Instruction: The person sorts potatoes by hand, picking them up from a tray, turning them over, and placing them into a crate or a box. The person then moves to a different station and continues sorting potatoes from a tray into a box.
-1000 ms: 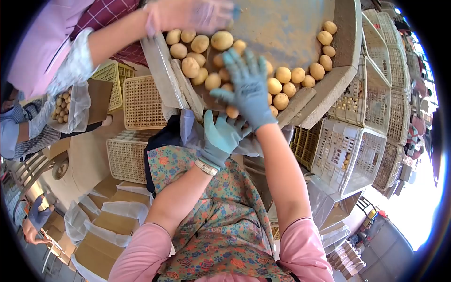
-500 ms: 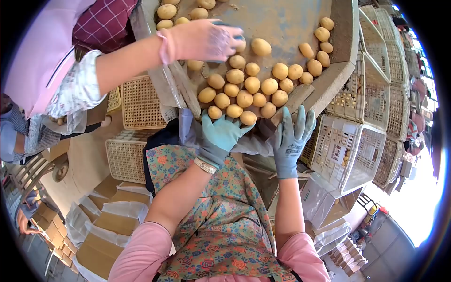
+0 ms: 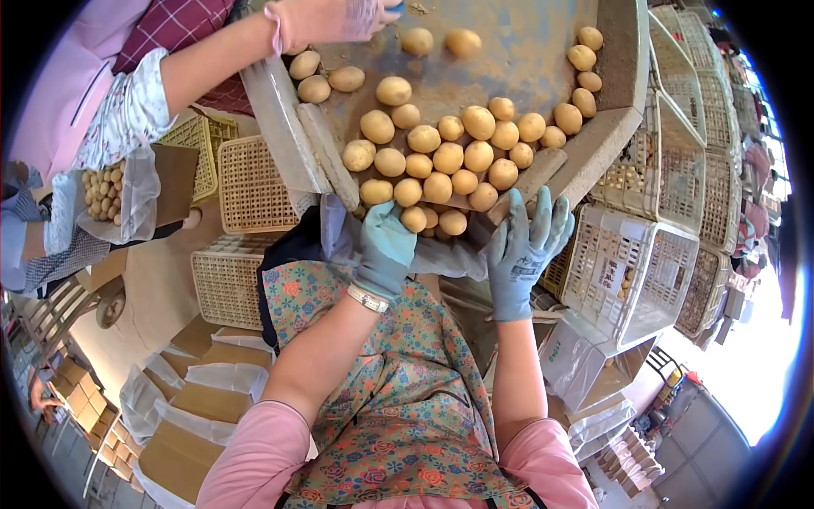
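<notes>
Some oval tan potatoes (image 3: 479, 122) have rolled along our dusty grey tray (image 3: 517, 68); beside its mouth, our blue-gloved right hand (image 3: 522, 254) spreads open fingers, our blue-gloved left hand (image 3: 388, 244) bunches, grip unclear.

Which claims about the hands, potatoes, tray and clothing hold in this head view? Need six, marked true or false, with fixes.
1. The wearer's left hand and right hand are both gloved. True.
2. The right hand is gripping a potato. False: its fingers are spread and it holds none.
3. The left hand is at the near edge of the potatoes. True.
4. A light-coloured band is on the right wrist. False: the band is on the left wrist.
5. A co-worker's hand reaches over the tray. True.
6. The wearer's apron is plain white. False: the apron is floral.
</notes>
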Action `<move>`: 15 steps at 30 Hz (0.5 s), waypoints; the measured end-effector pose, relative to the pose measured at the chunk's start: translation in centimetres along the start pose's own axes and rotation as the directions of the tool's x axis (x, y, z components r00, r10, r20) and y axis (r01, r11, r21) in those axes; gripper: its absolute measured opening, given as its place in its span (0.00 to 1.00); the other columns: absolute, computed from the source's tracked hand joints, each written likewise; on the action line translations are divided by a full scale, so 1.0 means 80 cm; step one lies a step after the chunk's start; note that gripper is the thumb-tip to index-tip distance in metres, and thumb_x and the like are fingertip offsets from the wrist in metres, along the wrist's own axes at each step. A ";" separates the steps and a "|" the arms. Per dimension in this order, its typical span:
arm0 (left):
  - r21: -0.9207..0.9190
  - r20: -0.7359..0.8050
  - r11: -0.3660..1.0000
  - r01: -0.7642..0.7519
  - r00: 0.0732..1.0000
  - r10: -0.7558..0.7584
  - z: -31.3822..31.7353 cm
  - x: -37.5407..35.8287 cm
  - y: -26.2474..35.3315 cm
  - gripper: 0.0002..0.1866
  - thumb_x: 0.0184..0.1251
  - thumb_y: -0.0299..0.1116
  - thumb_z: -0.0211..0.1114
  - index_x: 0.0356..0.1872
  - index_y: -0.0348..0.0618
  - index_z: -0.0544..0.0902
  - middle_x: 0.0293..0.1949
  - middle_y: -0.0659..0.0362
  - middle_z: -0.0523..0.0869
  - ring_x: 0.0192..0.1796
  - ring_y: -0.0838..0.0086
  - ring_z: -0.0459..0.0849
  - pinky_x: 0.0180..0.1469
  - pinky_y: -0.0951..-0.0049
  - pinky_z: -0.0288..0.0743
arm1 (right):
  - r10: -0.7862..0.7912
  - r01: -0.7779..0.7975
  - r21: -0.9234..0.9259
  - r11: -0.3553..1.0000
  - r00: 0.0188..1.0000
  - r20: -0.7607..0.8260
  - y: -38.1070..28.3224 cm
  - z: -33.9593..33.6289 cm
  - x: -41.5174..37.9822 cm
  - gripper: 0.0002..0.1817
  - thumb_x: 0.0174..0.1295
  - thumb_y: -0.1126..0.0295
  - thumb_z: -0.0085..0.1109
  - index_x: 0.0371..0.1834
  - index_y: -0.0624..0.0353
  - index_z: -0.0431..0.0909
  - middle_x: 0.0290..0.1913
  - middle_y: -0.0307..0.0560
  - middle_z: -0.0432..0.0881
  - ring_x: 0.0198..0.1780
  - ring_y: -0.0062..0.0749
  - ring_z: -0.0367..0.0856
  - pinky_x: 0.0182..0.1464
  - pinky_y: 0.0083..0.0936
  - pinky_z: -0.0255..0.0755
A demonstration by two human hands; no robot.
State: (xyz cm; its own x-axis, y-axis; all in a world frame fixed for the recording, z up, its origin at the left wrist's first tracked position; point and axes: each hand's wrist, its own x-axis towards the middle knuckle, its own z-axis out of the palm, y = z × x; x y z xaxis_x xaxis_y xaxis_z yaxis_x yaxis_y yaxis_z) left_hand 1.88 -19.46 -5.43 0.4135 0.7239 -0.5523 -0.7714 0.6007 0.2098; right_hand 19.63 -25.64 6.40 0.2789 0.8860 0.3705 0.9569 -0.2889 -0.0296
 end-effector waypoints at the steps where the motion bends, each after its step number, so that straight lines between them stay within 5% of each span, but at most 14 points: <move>1: -0.138 0.016 0.990 0.026 1.000 -0.024 0.002 -0.005 0.003 0.24 0.84 0.47 0.51 0.73 0.51 0.74 0.74 0.56 0.76 0.79 0.55 0.69 0.80 0.39 0.60 | 0.011 -0.011 -0.069 0.998 1.000 0.004 -0.007 -0.007 0.007 0.23 0.64 0.67 0.60 0.64 0.48 0.82 0.74 0.51 0.72 0.80 0.56 0.63 0.81 0.67 0.49; 3: -0.400 0.054 0.903 0.159 0.987 -0.150 0.053 -0.020 0.026 0.29 0.83 0.53 0.50 0.77 0.53 0.70 0.77 0.55 0.72 0.80 0.53 0.66 0.79 0.37 0.62 | -0.002 0.001 0.007 1.000 0.999 0.035 -0.024 -0.021 0.026 0.23 0.63 0.67 0.61 0.64 0.48 0.82 0.72 0.49 0.76 0.76 0.52 0.69 0.81 0.65 0.52; 6: -0.361 0.111 0.911 0.200 0.979 -0.171 0.059 -0.022 0.025 0.36 0.80 0.62 0.48 0.81 0.56 0.64 0.81 0.53 0.66 0.80 0.51 0.66 0.78 0.33 0.63 | -0.069 0.045 0.273 0.961 0.994 0.080 -0.059 -0.020 0.054 0.24 0.63 0.71 0.64 0.65 0.48 0.81 0.67 0.45 0.82 0.63 0.41 0.82 0.70 0.46 0.70; 9: -0.416 0.151 0.872 0.259 0.965 -0.215 0.049 -0.017 0.022 0.40 0.78 0.65 0.50 0.83 0.55 0.60 0.82 0.51 0.63 0.81 0.48 0.64 0.77 0.32 0.63 | -0.050 0.008 0.278 0.961 0.988 0.144 -0.090 0.030 0.096 0.26 0.64 0.69 0.63 0.68 0.46 0.78 0.61 0.42 0.83 0.55 0.38 0.84 0.57 0.40 0.76; 15: -0.458 0.226 0.836 0.303 0.949 -0.221 0.041 -0.014 0.021 0.42 0.77 0.66 0.49 0.83 0.52 0.60 0.82 0.50 0.63 0.82 0.47 0.62 0.78 0.31 0.61 | -0.226 0.232 0.022 0.973 0.915 0.335 -0.109 0.083 0.148 0.36 0.66 0.68 0.63 0.79 0.42 0.67 0.50 0.38 0.81 0.46 0.33 0.84 0.40 0.36 0.77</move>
State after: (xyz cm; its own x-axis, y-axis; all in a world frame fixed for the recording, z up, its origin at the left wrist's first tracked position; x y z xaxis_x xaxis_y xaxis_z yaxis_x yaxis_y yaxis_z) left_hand 1.69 -18.15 -1.77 0.6719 0.6310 -0.3879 -0.7406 0.5663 -0.3616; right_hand 15.08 -10.23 4.91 0.0664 0.9972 0.0346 0.9971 -0.0676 0.0362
